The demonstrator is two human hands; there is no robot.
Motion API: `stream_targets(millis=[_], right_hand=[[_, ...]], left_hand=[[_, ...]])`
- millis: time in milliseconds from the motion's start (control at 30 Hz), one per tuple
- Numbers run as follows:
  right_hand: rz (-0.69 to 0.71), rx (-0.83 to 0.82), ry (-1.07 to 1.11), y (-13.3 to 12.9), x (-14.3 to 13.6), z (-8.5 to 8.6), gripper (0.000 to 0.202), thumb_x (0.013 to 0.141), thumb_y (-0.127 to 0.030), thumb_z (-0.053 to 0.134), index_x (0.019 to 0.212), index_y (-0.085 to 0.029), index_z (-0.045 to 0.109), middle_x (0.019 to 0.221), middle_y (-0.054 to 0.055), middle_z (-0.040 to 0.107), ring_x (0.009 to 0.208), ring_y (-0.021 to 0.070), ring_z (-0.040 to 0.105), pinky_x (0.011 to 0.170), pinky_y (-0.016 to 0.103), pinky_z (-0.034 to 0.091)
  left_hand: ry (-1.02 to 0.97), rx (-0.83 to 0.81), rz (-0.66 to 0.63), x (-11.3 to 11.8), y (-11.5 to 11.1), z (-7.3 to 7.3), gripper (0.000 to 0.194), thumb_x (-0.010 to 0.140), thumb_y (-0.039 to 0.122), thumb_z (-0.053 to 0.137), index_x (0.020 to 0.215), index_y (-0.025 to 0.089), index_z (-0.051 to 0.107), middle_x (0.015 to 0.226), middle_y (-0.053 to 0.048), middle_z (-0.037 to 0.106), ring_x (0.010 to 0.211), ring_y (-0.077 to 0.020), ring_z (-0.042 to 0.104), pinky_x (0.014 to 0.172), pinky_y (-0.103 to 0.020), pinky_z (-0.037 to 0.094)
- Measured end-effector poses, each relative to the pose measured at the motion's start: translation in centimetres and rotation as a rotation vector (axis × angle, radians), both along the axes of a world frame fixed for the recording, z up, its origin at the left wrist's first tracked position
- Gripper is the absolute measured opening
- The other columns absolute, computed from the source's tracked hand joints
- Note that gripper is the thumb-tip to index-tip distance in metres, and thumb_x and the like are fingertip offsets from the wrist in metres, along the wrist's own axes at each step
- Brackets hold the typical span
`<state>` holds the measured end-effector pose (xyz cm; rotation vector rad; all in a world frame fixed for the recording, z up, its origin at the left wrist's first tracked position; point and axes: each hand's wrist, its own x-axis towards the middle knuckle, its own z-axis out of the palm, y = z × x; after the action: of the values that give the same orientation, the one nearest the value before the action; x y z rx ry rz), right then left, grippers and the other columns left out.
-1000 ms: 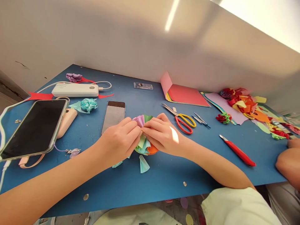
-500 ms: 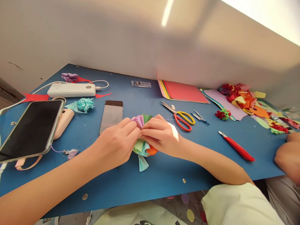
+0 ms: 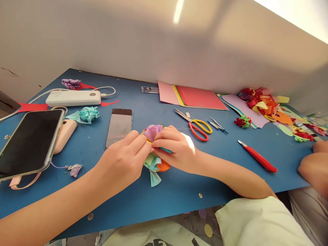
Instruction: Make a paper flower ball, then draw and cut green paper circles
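Observation:
A multicoloured paper flower, with purple, green, light blue and orange petals, sits between my hands near the table's front. My left hand pinches its left side. From the right, my right hand has its fingers closed on the same flower, thumb and fingertips meeting near the left hand's. The fingertips hide the flower's middle. A thin thread runs right from my right hand toward the scissors.
Phones, a white power bank and crumpled teal paper lie left. Coloured sheets are behind. A red-handled knife, paper scraps and another person's arm are right.
The top pink sheet by the wall has fallen flatter toward the left, partly covering the clear case. The purple petal shows more between my hands. The view has shifted slightly.

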<state>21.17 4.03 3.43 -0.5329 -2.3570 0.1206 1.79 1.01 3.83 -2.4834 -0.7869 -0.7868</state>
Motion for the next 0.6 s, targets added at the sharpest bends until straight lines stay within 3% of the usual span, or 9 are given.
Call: stream_targets(millis=[200, 400, 600], right_hand=[[-0.027, -0.002, -0.084, -0.41, 0.16, 0.25, 0.013, 0.092, -0.014, 0.051, 0.085, -0.017, 0.061, 0.079, 0.002, 0.062, 0.068, 0.0102, 0.05, 0.064, 0.029, 0.035], [0.026, -0.025, 0.06, -0.09, 0.06, -0.37, 0.01, 0.086, -0.014, 0.059, 0.077, -0.017, 0.059, 0.077, 0.001, 0.063, 0.074, 0.0111, 0.055, 0.068, 0.027, 0.042], [0.072, -0.026, 0.011, 0.02, 0.2, 0.28, 0.012, 0.091, -0.014, 0.051, 0.083, -0.016, 0.06, 0.079, 0.004, 0.062, 0.078, 0.0129, 0.056, 0.077, 0.028, 0.048]], left_hand=[[0.127, 0.128, -0.036, 0.07, 0.0, 0.01, 0.017, 0.074, -0.004, 0.057, 0.066, 0.011, 0.06, 0.059, -0.004, 0.047, 0.059, -0.0174, 0.039, 0.052, -0.031, 0.045], [-0.006, 0.021, 0.017, 0.62, -0.58, 0.34, 0.009, 0.08, 0.008, 0.059, 0.071, 0.008, 0.062, 0.064, -0.008, 0.053, 0.061, -0.0194, 0.042, 0.05, -0.034, 0.047], [0.026, 0.024, -0.066, 0.43, -0.67, 0.19, 0.014, 0.079, -0.003, 0.053, 0.078, 0.003, 0.065, 0.064, -0.008, 0.054, 0.062, -0.0178, 0.044, 0.052, -0.032, 0.048]])
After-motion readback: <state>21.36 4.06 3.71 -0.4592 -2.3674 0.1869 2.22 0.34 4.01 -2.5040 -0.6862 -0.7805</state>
